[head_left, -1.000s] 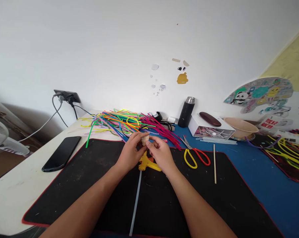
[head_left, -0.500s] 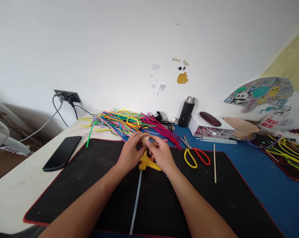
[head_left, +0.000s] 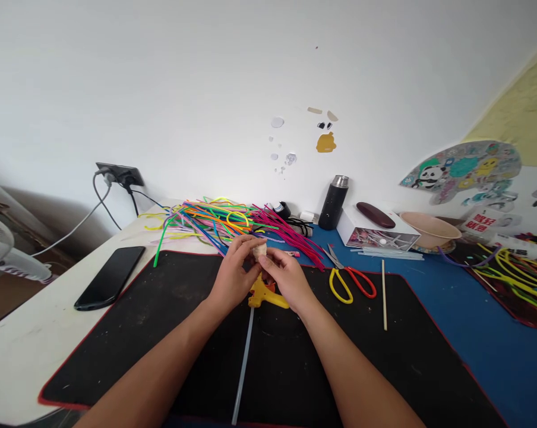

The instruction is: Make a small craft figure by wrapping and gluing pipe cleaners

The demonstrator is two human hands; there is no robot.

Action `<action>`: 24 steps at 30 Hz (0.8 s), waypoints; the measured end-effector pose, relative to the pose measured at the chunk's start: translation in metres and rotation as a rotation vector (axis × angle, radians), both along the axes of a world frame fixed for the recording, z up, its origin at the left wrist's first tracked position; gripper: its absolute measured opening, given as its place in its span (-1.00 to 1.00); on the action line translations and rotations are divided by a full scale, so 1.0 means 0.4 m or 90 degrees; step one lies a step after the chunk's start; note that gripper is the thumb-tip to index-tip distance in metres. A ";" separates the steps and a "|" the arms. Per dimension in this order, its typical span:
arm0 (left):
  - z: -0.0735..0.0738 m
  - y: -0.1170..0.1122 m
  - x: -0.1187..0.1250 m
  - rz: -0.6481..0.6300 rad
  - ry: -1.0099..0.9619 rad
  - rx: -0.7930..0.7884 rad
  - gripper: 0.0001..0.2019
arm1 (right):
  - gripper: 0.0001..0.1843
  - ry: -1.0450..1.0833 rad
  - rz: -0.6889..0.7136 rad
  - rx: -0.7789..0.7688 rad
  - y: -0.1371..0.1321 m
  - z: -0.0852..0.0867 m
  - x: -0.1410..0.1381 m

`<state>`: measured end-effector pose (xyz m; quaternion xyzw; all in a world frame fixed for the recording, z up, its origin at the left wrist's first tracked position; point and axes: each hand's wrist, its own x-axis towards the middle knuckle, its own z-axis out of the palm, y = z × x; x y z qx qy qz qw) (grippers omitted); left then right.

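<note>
Between the fingertips of both hands is a small cream-coloured piece [head_left: 260, 250], partly covered by the fingers; its exact kind does not show. My left hand [head_left: 236, 270] is closed on its left side, and my right hand [head_left: 286, 274] pinches it from the right. Just below the hands a yellow glue gun [head_left: 268, 297] lies on the black mat [head_left: 183, 333]. A long translucent glue stick [head_left: 244, 368] runs from the glue gun toward the front edge of the mat.
Scissors [head_left: 349, 280] and a thin wooden stick [head_left: 384, 295] lie to the right. Colourful pipe cleaners [head_left: 206, 223] are heaped at the back. A phone [head_left: 110, 278] is on the left; a black flask [head_left: 334, 203], a white box [head_left: 355, 229] and a bowl [head_left: 431, 229] stand behind.
My right fingers have shifted slightly, and more of the cream-coloured piece shows between the hands. The glue gun and other things stay in place; the view has moved a little.
</note>
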<state>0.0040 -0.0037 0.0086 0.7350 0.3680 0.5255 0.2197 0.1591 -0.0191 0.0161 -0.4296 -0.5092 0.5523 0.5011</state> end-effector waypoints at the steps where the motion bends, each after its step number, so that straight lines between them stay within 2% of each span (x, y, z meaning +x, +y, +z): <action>1: -0.001 0.000 0.000 -0.006 -0.002 0.001 -0.61 | -0.46 0.009 0.002 -0.003 0.002 -0.002 0.001; 7: -0.005 -0.001 0.000 -0.039 0.004 -0.017 -0.56 | -0.45 0.060 0.023 -0.020 0.010 -0.015 0.005; 9: -0.003 -0.001 -0.002 -0.063 -0.003 -0.044 -0.49 | -0.46 0.077 0.017 -0.025 0.011 -0.014 0.007; 12: 0.006 0.004 -0.009 -0.167 -0.083 -0.154 -0.33 | -0.48 0.093 -0.001 -0.025 0.013 -0.006 0.012; 14: 0.013 0.011 -0.017 -0.221 -0.166 -0.244 -0.33 | -0.50 0.091 -0.003 -0.021 0.014 0.000 0.016; 18: 0.021 0.027 -0.028 -0.174 -0.221 -0.326 -0.49 | -0.51 0.066 0.005 -0.014 0.015 0.003 0.016; 24: 0.031 0.032 -0.029 -0.149 -0.198 -0.363 -0.53 | -0.49 0.012 0.014 -0.016 0.015 -0.008 0.014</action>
